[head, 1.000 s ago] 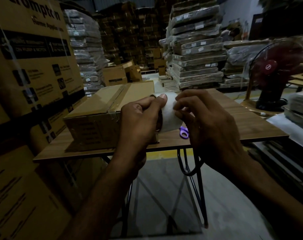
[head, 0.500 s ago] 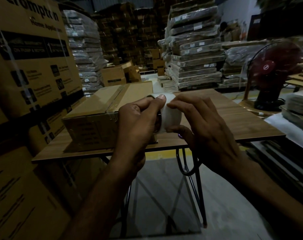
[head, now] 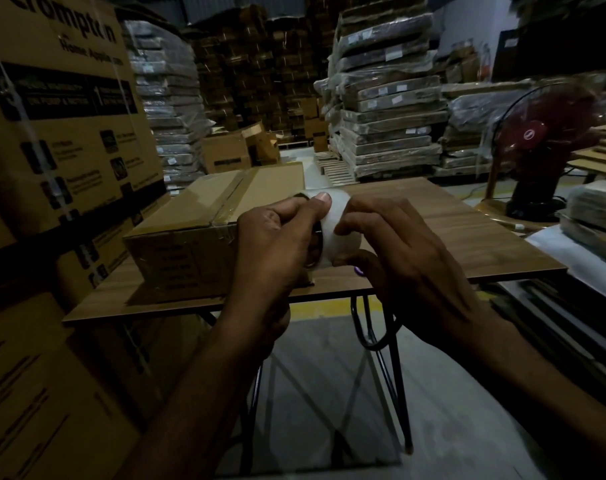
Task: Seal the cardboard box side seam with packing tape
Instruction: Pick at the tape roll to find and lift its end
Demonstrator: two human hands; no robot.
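Sealing not yet begun, we judge: left hand [head: 277, 247] grips tape roll [head: 338, 233], right hand [head: 402, 261] pinches it, cardboard box [head: 187, 237] just beyond our fingers.

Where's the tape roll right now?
Head view, centre: tape roll gripped by left hand and right hand, just right of the box, over the table.

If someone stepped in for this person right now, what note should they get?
Left hand grips the tape roll, thumb on its top edge. Right hand pinches the roll's outer face, apparently hunting for the tape end.
The cardboard box lies on the table, just left of the hands. A purple scissors handle peeks out below the roll.
Done: the box's top seam is taped.
Left: free the tape end, run a strip along the side seam, cut it.
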